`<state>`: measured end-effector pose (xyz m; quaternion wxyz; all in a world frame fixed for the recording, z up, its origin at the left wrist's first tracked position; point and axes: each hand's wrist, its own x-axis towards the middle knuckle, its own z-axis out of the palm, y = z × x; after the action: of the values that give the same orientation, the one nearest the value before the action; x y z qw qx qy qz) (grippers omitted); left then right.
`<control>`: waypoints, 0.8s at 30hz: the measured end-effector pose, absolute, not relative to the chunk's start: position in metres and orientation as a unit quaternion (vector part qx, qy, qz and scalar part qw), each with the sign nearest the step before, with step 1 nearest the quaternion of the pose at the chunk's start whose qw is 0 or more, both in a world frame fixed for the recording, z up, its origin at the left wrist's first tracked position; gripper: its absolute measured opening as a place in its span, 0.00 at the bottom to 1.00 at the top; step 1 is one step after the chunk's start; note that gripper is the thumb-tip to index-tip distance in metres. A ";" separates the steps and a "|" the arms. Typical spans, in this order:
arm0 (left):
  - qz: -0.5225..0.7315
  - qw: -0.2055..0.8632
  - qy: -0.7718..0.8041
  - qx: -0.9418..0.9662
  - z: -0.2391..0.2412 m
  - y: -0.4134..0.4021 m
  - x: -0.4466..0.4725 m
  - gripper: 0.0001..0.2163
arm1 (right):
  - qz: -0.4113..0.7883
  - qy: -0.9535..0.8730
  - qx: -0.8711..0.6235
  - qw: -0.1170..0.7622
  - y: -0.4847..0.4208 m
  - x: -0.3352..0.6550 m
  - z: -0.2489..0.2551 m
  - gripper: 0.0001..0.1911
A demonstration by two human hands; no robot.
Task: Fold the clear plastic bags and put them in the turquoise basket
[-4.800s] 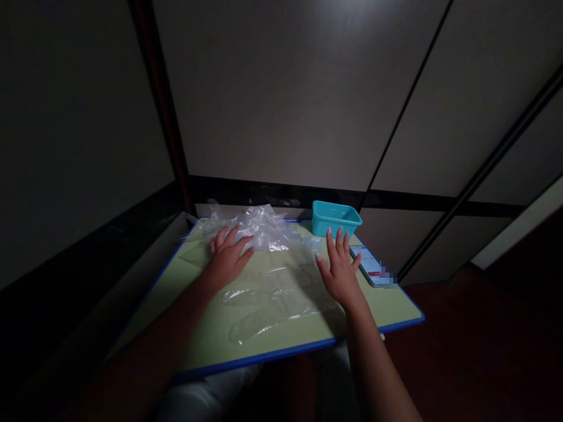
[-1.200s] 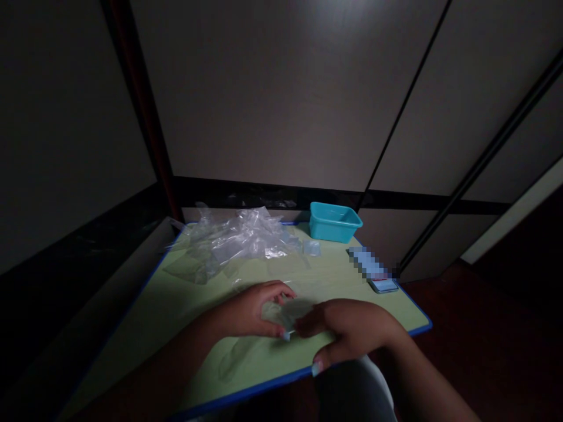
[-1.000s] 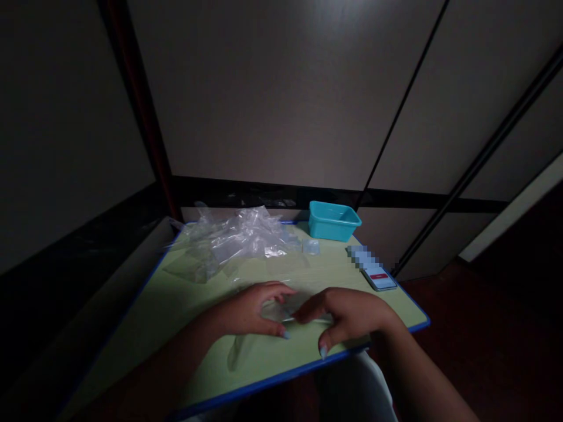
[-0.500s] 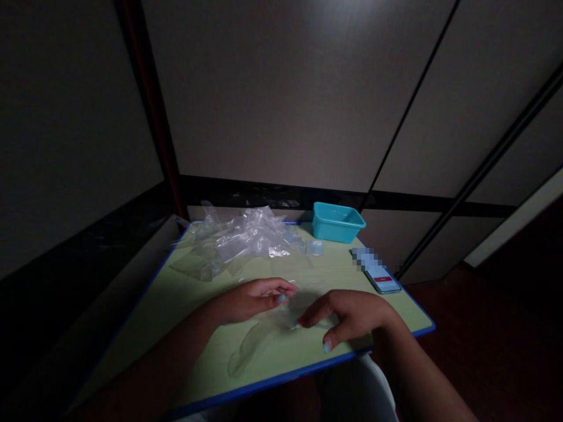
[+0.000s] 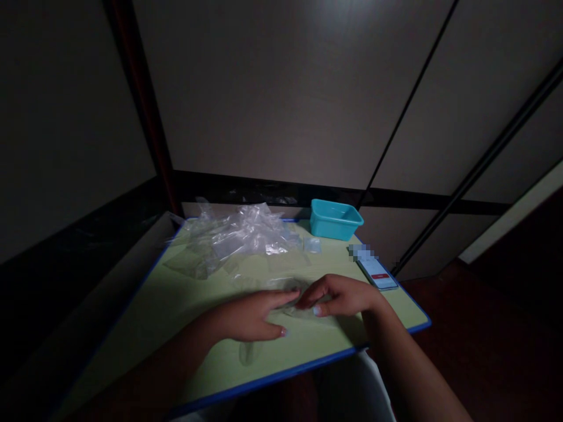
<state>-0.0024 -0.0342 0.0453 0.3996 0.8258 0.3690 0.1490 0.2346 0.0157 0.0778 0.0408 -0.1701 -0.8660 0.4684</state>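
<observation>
A thin, clear plastic piece [image 5: 248, 351] lies on the table under and between my hands; a rounded, finger-like end of it shows, and its full outline is hard to make out. Fingers stretched out, my left hand [image 5: 253, 316] rests over this film with the thumb apart. My right hand [image 5: 343, 295] is bent at the wrist, its fingertips pointing down at the film near the left fingertips and its thumb held away. I see nothing gripped in either hand.
A heap of crumpled clear plastic [image 5: 250, 231] covers the table's back left. Beside it are a small pale packet [image 5: 312, 245] and a turquoise basket [image 5: 335, 221]. A phone [image 5: 376, 271] lies at the right edge. The yellow-green table [image 5: 153, 328] has a blue rim and stands against panels.
My left hand has come down and flattened, its thumb now lower. The right hand has moved slightly up and away from me. The film's near end has drawn back from the front edge.
</observation>
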 end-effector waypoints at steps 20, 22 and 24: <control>0.178 0.374 0.350 0.840 0.049 -0.029 -0.010 0.14 | 0.368 -0.849 -0.308 0.220 -0.034 0.239 0.069 0.13; 0.175 0.401 0.339 0.833 0.048 -0.028 -0.012 0.12 | 0.378 -0.836 -0.311 0.247 -0.042 0.243 0.065 0.13; 0.176 0.429 0.332 0.822 0.047 -0.027 -0.013 0.11 | 0.381 -0.823 -0.326 0.268 -0.048 0.251 0.058 0.15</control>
<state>-0.0127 -0.0271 0.0475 0.4288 0.8217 0.3319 0.1756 0.2506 -0.0482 0.0578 0.2681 -0.3261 -0.8226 0.3808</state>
